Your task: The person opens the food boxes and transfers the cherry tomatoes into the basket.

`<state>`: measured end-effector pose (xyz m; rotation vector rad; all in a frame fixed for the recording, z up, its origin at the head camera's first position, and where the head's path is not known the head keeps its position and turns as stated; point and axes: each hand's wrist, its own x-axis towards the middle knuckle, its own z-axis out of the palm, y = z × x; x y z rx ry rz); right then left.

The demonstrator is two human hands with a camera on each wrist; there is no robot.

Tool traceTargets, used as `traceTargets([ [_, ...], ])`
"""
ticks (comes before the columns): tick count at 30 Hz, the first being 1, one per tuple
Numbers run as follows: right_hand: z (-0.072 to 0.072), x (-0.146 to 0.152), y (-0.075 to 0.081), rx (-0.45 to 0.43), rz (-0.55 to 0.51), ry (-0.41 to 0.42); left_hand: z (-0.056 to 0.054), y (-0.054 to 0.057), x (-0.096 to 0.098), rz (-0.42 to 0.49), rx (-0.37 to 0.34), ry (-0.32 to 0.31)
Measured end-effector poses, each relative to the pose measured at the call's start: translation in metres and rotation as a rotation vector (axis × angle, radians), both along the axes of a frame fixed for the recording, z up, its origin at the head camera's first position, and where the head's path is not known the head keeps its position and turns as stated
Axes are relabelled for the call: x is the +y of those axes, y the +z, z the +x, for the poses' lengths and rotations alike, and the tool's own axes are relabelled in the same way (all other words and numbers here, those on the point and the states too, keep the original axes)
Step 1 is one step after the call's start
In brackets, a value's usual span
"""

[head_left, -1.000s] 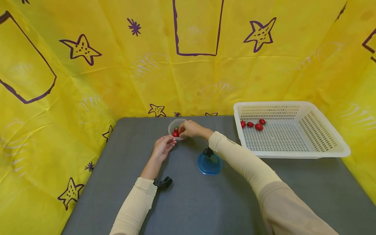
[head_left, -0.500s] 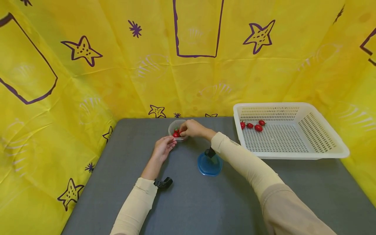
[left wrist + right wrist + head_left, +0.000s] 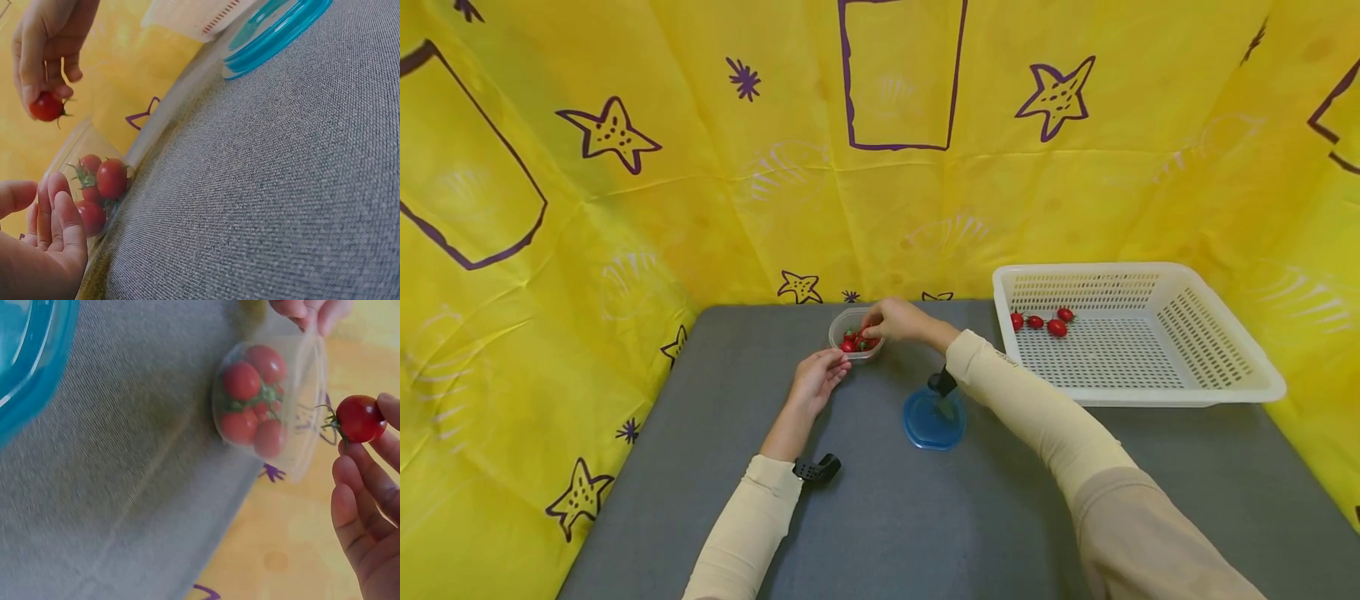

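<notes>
Several cherry tomatoes (image 3: 241, 380) with green stems lie in a small clear plastic container (image 3: 850, 317) at the back of the table. My left hand (image 3: 818, 379) holds the near-left rim of the container with its fingertips; part of that grip is hidden in the left wrist view. Just above the open top, my right hand (image 3: 901, 320) pinches one cherry tomato (image 3: 360, 419) between thumb and fingers, with its green calyx towards the container. On the table nearer to me lies a blue lid (image 3: 933, 419), beneath the right wrist.
A white perforated basket (image 3: 1150, 393) stands at the back right, with several cherry tomatoes (image 3: 1057, 328) in its left part. A yellow patterned cloth (image 3: 895, 225) hangs behind the grey table (image 3: 880, 517).
My right hand has risen slightly out of the container and shifted to the right, with a tomato in its fingers. The left hand has stayed at the rim.
</notes>
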<state>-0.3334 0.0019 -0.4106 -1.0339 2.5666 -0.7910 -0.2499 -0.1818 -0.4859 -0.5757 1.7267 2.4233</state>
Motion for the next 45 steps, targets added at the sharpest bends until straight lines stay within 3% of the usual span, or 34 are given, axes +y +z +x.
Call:
traceTargets([
  [14,-0.006,0.034,0.032,-0.029,0.005,-0.004,0.0,-0.001,-0.002,-0.014,-0.001,0.005],
  [23,-0.011,0.062,0.048,0.037,-0.029,-0.009,0.0,-0.001,-0.002,-0.015,-0.003,0.0],
  [38,-0.017,0.124,0.077,0.084,0.022,-0.133,-0.002,-0.002,-0.003,-0.003,-0.012,0.012],
  [45,-0.02,0.15,0.083,0.106,0.063,-0.178,-0.002,-0.001,-0.005,0.004,-0.015,0.006],
])
